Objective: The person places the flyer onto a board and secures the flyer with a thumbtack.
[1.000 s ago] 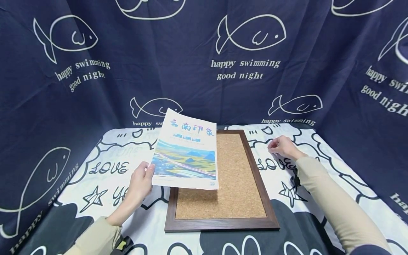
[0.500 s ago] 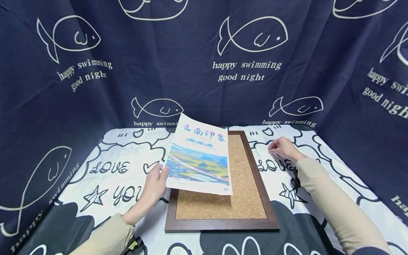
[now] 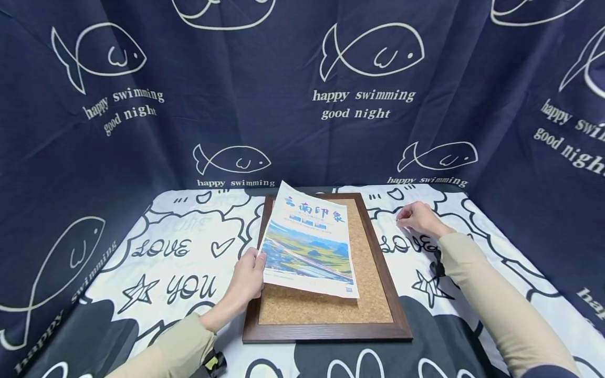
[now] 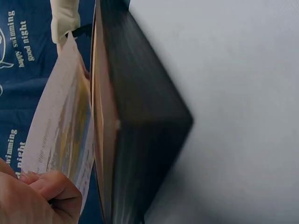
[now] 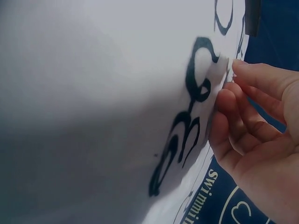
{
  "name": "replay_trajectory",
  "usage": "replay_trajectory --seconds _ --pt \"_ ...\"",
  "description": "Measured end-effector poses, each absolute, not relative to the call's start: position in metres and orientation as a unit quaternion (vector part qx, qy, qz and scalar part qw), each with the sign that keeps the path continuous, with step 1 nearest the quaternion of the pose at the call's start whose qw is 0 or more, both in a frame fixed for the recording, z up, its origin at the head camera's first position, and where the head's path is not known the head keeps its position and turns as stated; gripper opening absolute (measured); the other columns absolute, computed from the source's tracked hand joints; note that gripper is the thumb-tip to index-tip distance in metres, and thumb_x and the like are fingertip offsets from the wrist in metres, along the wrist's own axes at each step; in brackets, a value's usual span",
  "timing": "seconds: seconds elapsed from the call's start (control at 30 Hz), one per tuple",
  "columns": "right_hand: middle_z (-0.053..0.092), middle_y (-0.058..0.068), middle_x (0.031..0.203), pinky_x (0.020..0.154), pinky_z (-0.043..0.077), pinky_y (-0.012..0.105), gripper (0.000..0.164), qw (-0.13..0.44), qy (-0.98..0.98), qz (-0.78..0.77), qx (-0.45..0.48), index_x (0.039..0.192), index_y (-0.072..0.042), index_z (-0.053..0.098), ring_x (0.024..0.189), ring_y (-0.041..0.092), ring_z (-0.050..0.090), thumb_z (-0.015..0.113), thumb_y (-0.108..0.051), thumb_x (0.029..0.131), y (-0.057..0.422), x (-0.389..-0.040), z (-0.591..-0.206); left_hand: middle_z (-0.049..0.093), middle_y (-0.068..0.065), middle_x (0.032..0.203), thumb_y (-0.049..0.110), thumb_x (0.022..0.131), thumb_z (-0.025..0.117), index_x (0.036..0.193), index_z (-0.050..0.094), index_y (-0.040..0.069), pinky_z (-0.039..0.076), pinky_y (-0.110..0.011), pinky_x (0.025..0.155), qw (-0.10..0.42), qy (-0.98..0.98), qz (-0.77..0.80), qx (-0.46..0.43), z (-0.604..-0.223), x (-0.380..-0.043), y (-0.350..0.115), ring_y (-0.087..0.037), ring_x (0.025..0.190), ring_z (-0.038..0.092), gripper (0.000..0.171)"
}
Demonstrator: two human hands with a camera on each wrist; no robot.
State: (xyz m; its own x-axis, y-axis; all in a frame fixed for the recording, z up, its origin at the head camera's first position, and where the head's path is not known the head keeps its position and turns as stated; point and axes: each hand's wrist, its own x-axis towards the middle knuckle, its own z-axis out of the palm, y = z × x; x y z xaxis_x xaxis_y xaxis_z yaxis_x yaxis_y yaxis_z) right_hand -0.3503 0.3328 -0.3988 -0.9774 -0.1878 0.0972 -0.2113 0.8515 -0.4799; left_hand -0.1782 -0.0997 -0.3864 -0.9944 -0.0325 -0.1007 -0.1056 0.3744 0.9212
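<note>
My left hand [image 3: 249,273] pinches the left edge of a printed poster [image 3: 308,239] with a landscape picture and Chinese lettering. The poster is tilted over a wood-framed corkboard [image 3: 307,313], covering much of its cork, with its lower right corner lifted. In the left wrist view, the thumb and curled fingers [image 4: 56,189] grip the sheet beside the board's dark frame. Right of the board, my right hand [image 3: 422,219] stays low over the tablecloth. Its thumb and forefinger meet around a small pale piece [image 5: 224,64], too small to identify.
A white tablecloth [image 3: 165,247] with black drawings and lettering covers the table. Behind it hangs a navy curtain [image 3: 293,115] printed with fish. The corkboard's brown frame forms a raised border at the middle of the table.
My left hand has carried the poster to the right and lower, over the corkboard, exposing the frame's left side at the top. The right hand and board stay put.
</note>
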Motion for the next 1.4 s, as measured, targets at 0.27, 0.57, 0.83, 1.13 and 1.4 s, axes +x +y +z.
replay_trajectory --seconds 0.27,0.57,0.83,1.13,1.4 --pt "0.066 0.005 0.067 0.059 0.039 0.026 0.010 0.037 -0.961 0.249 0.117 0.087 0.002 0.072 0.058 0.010 0.050 0.072 -0.007 0.082 0.332 -0.350 -0.392 0.045 -0.001 0.056 0.021 0.106 0.029 0.107 0.043 0.000 0.031 -0.019 0.036 0.080 0.806 0.585 -0.033 -0.389 -0.171 -0.087 -0.007 0.039 0.036 0.025" --pt "0.072 0.016 0.076 0.054 0.044 0.019 0.010 0.053 -0.950 0.283 0.121 0.087 0.005 0.070 0.060 0.018 0.063 0.071 -0.003 0.082 0.325 -0.348 -0.380 0.046 -0.001 0.053 0.015 0.105 0.031 0.111 0.041 -0.003 0.031 -0.020 0.034 0.106 0.804 0.586 0.008 -0.391 -0.165 -0.079 -0.007 0.035 0.037 0.022" --pt "0.072 0.013 0.074 0.052 0.051 0.020 0.012 0.049 -0.933 0.343 0.103 0.090 0.009 0.068 0.055 0.006 0.061 0.070 0.000 0.082 0.310 -0.348 -0.369 0.047 -0.001 0.053 0.016 0.105 0.032 0.111 0.043 -0.003 0.032 -0.020 0.032 0.121 0.816 0.565 0.016 -0.393 -0.163 -0.079 -0.007 0.035 0.039 0.022" --pt "0.070 0.013 0.070 0.051 0.049 0.017 0.013 0.048 -0.921 0.361 0.136 0.090 0.012 0.067 0.052 0.001 0.056 0.068 0.003 0.080 0.284 -0.349 -0.356 0.057 -0.007 0.071 0.018 0.098 0.055 0.114 0.045 -0.002 0.036 -0.022 0.041 0.076 0.891 0.443 0.061 -0.384 -0.169 -0.096 -0.011 0.049 0.047 0.028" --pt "0.069 0.011 0.067 0.050 0.045 0.017 0.012 0.062 -0.930 0.325 0.161 0.087 0.007 0.069 0.051 0.005 0.055 0.071 -0.001 0.079 0.253 -0.360 -0.343 0.058 -0.002 0.075 0.021 0.089 0.069 0.103 0.061 0.005 0.040 -0.027 0.056 -0.018 0.949 0.266 0.165 -0.379 -0.188 -0.107 -0.015 0.064 0.049 0.023"
